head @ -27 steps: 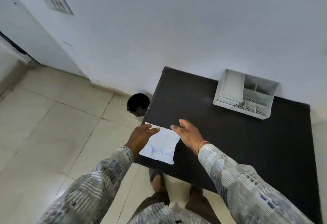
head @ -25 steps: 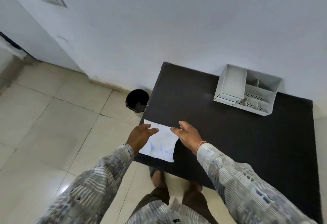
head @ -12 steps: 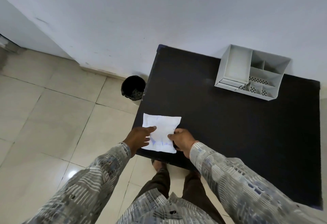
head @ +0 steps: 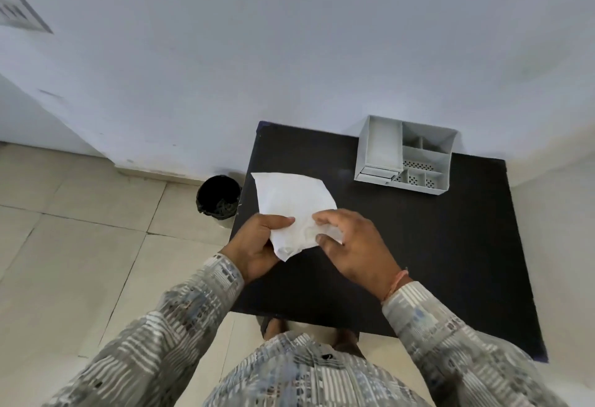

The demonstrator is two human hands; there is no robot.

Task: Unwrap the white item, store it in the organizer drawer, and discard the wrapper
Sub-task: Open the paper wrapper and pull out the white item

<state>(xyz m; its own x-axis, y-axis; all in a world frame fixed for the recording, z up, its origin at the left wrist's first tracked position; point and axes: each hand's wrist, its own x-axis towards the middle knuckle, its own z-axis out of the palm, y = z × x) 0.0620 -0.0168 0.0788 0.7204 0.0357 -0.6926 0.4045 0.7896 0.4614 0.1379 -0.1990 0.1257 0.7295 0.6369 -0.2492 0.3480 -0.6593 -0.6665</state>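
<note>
A white paper wrapper (head: pixel 291 202) is held up above the left part of the black table (head: pixel 434 245). My left hand (head: pixel 257 245) pinches its lower left edge. At the lower right edge my right hand (head: pixel 351 245) grips it with fingers curled. The paper is creased near the bottom, and what it holds is hidden. The grey organizer (head: pixel 407 155) stands at the table's far right against the wall, with a small shut drawer (head: pixel 375 176) at its lower left and several open compartments.
A black bin (head: pixel 219 199) with a dark liner stands on the tiled floor just left of the table. A white wall runs behind the table. My feet show below the table's near edge.
The wrapper lay flat at the table's near left corner; both hands have lifted it off the table and now hold it higher, its plain side facing me.
</note>
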